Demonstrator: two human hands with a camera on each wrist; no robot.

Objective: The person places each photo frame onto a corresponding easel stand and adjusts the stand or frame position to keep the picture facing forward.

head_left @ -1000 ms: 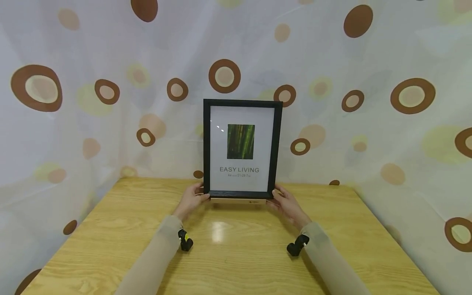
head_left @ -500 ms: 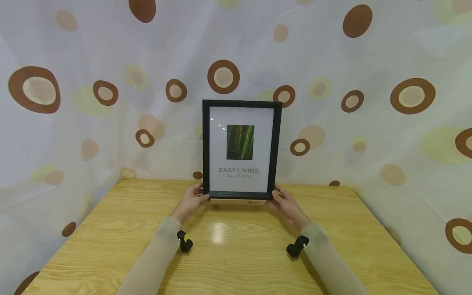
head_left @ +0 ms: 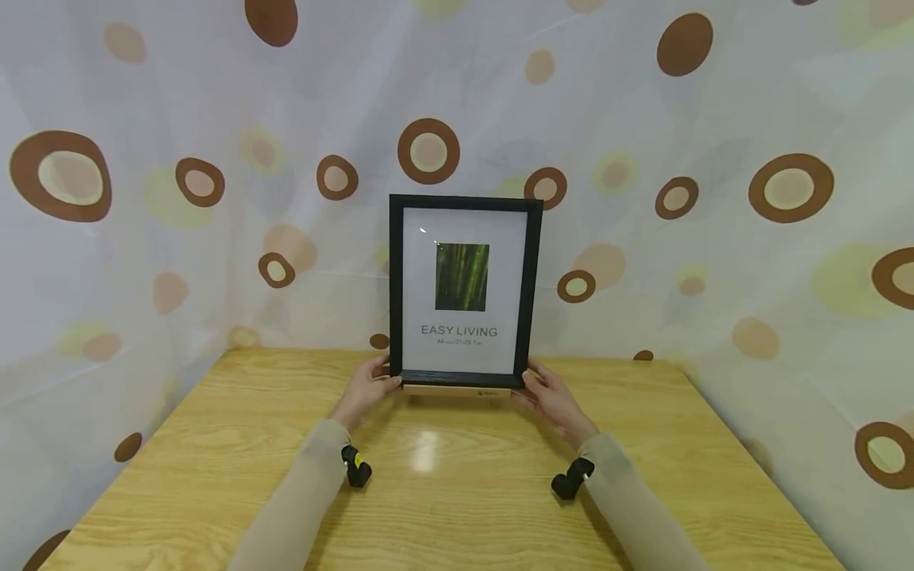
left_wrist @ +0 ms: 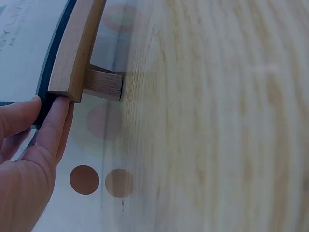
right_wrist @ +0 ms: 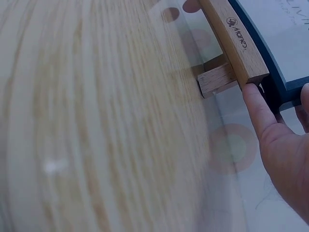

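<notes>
A black picture frame (head_left: 462, 378) stands upright, leaning slightly back, near the far side of the table. Its white sheet carries a small bamboo picture and the words "EASY LIVING". Below it runs the ledge of a wooden stand (head_left: 457, 392), whose short foot (left_wrist: 104, 83) shows in the left wrist view. My left hand (head_left: 366, 390) grips the frame's lower left corner, thumb in front, with fingers against the ledge's end. At the lower right corner my right hand (head_left: 555, 400) holds the frame likewise, one finger touching the ledge (right_wrist: 236, 43). The stand's back is hidden.
The light wooden table (head_left: 443, 507) extends toward me from the stand. A white curtain (head_left: 628, 103) with brown and pale spots hangs behind the table and along both sides. A small black device (head_left: 357, 466) is strapped to each wrist.
The head view has shifted slightly, so everything sits a little further left and lower. Both hands keep their hold on the frame's lower corners, and the frame stays on the stand.
</notes>
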